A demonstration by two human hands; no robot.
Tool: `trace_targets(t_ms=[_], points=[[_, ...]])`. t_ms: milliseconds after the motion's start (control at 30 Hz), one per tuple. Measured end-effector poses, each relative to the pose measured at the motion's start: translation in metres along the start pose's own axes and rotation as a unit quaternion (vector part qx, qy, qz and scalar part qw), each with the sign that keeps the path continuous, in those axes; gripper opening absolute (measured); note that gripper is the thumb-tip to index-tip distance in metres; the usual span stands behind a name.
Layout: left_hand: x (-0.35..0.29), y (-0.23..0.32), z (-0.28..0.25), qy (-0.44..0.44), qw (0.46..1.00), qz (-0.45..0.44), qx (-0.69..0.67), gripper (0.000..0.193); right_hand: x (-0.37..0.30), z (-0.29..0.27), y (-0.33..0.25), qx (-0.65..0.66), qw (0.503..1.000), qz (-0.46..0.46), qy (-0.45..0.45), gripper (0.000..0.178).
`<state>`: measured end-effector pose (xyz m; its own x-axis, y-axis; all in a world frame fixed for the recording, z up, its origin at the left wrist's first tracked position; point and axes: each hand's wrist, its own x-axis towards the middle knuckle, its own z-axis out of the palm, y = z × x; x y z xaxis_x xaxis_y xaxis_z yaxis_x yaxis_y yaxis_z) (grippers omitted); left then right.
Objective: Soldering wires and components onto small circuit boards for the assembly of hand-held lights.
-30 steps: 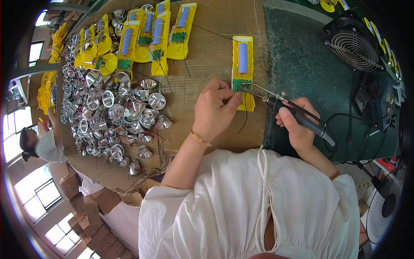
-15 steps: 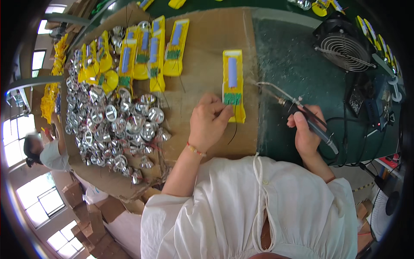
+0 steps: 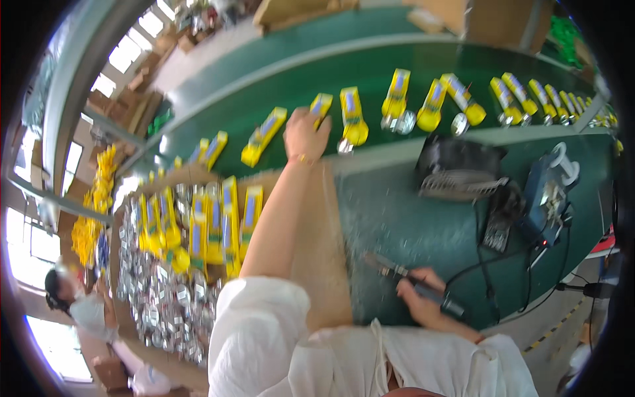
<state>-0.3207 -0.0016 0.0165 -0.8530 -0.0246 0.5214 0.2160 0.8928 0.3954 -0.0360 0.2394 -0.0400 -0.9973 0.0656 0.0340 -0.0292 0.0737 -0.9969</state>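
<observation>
My left hand reaches far forward onto a green belt. Its fingers are closed around a yellow plastic housing with a blue cylindrical battery in it; the hand hides the housing's near end. Close to my body on the right, my right hand is wrapped around a soldering iron, whose tip points left over the green mat. Either side of my left hand, similar yellow housings lie on the belt, one to the left and another with a silver reflector to the right.
On the left, a cardboard box holds many silver reflectors and several yellow housings. A black fan stands at the mat's back, near a blue soldering station and cables. A person is at far left.
My left hand has moved from the cardboard forward to the belt, and the housing is gone from the cardboard. The view has tilted up; my right hand still grips the soldering iron.
</observation>
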Motion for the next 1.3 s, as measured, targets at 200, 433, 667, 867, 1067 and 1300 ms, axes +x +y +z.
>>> trace_targets(t_ms=[200, 433, 667, 867, 1067, 1300], points=[[-0.006, -0.050, -0.002, -0.250, 0.965, -0.059, 0.051, 0.058, -0.001, 0.004, 0.006, -0.002, 1.000, 0.014, -0.014, 0.018], [-0.129, 0.001, -0.121, -0.237, 0.963, -0.096, 0.086, 0.059, -0.001, 0.000, -0.007, 0.021, 1.000, -0.005, -0.015, 0.017], [-0.112, 0.114, -0.209, -0.117, 0.910, 0.030, -0.396, 0.046, -0.001, 0.002, -0.003, -0.009, 1.000, -0.008, -0.011, 0.016], [-0.098, 0.214, -0.265, -0.261, 0.532, 0.275, -0.757, 0.019, 0.002, 0.010, -0.017, -0.056, 0.996, -0.068, 0.000, 0.016], [-0.108, 0.234, -0.285, -0.484, 0.449, 0.174, -0.731, 0.023, 0.006, 0.018, -0.023, 0.047, 0.995, -0.083, -0.029, 0.013], [-0.150, 0.258, -0.258, -0.407, 0.322, 0.144, -0.842, 0.010, -0.005, 0.009, -0.012, -0.002, 0.992, -0.127, 0.005, 0.016]])
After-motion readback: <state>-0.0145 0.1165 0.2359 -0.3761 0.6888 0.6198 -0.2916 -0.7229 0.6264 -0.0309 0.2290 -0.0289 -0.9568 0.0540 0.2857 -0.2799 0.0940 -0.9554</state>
